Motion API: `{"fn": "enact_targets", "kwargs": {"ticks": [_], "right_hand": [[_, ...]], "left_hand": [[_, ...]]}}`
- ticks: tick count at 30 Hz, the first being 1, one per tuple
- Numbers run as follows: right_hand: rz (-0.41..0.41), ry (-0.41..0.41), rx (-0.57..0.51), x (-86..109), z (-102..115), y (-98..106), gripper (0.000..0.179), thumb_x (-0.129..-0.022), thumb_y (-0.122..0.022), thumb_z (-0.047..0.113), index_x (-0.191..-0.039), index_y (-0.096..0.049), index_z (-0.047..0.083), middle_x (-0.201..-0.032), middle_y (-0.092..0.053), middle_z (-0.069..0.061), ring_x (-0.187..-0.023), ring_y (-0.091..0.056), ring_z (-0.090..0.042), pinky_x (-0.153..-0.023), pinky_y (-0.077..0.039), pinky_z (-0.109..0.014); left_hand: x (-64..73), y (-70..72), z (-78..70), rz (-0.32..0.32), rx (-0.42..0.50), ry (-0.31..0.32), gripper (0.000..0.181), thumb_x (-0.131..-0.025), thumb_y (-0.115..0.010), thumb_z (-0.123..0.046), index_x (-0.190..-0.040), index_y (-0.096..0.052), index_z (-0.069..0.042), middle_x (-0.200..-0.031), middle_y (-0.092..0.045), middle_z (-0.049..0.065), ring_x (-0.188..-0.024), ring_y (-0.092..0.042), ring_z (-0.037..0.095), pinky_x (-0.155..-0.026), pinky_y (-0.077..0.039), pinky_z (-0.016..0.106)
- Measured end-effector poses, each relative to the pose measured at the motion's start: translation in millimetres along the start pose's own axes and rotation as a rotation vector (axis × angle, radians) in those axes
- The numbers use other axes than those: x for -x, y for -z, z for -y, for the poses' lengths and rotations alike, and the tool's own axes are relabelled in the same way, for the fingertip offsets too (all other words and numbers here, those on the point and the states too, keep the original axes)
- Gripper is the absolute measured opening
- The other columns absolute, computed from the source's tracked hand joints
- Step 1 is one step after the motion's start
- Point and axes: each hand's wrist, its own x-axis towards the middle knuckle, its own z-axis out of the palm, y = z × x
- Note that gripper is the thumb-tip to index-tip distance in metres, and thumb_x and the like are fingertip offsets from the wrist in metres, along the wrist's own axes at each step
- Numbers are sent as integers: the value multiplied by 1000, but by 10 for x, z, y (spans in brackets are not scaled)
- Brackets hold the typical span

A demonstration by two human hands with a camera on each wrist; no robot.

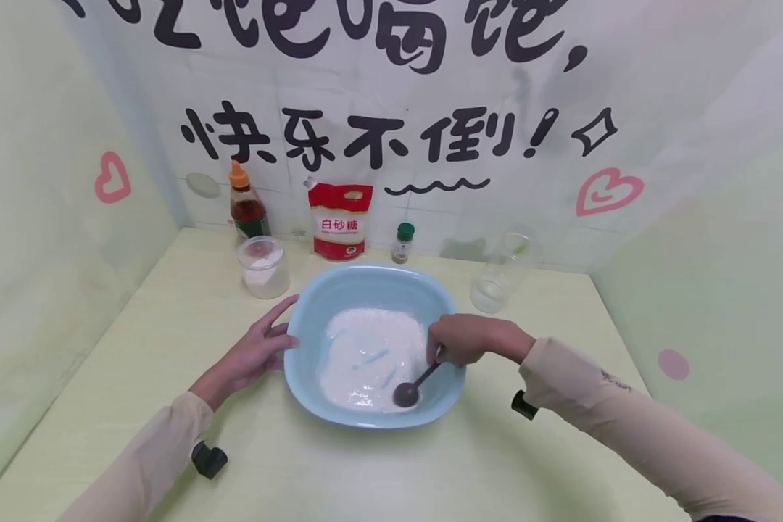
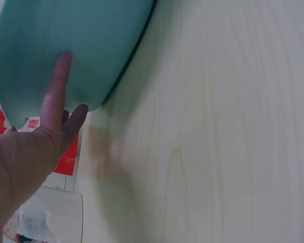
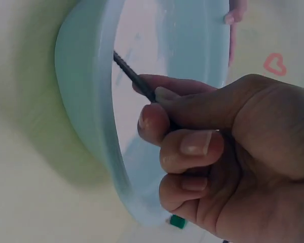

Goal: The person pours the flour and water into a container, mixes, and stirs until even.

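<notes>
A light blue plastic basin [image 1: 309, 395] with a white, wet-looking mixture [image 1: 365, 362] inside stands on the table. My right hand [image 1: 463, 338] pinches the thin handle of a dark round spoon [image 1: 406, 394] between thumb and fingers, over the basin's right rim. The bowl of the spoon sits in the white mixture near the front right wall. On the other side, my left hand [image 1: 257, 354] touches the basin's left side from outside, its fingers spread. The left wrist view shows an extended finger [image 2: 55, 96] against the outer wall.
Behind the basin stand a sauce bottle [image 1: 248, 210] with an orange cap, a clear tub [image 1: 264, 272] of white powder, a red sugar pouch [image 1: 339, 225] and a green-capped small jar [image 1: 402, 244]. A clear glass [image 1: 496, 283] stands at the back right, before the printed wall sheet [image 1: 528, 210].
</notes>
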Motion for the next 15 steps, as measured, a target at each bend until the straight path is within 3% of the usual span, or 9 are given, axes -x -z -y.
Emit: {"fn": "enact_targets", "kwargs": {"ticks": [3, 6, 12, 15], "right_hand": [[-23, 51, -40, -167, 145, -63, 23, -93, -65, 5, -104, -80, 19, -97, -76, 1, -77, -58, -11, -66, -50, -22], [-94, 91, -3, -366, 279, -108, 25, -94, -64, 6, -108, -79, 20, -103, -77, 1, -79, -58, -11, -70, -49, -23], [-262, 76, 120, -662, 400, -61, 31, -91, -67, 7, -118, -75, 20, -107, -76, -1, -84, -59, -15, -74, -51, -26], [-312, 16, 146, -730, 356, -6, 29, -92, -66, 8, -118, -75, 18, -106, -75, -2, -84, -60, -16, -76, -51, -27]], "left_hand": [[-6, 12, -2, 5, 3, 2, 84, -95, -59, -7, -160, -14, -36, -158, -30, 30, -120, -62, 40, -83, -60, 56], [-16, 14, 4, 12, 12, -4, 84, -95, -58, -6, -160, -14, -36, -157, -30, 30, -119, -63, 39, -82, -60, 56], [-11, 7, 0, 1, 7, -5, 85, -94, -57, -5, -160, -14, -35, -159, -27, 29, -122, -60, 39, -83, -60, 56], [0, 11, -3, -2, 0, 3, 85, -94, -57, -5, -160, -13, -35, -160, -26, 28, -123, -60, 40, -83, -60, 56]]}}
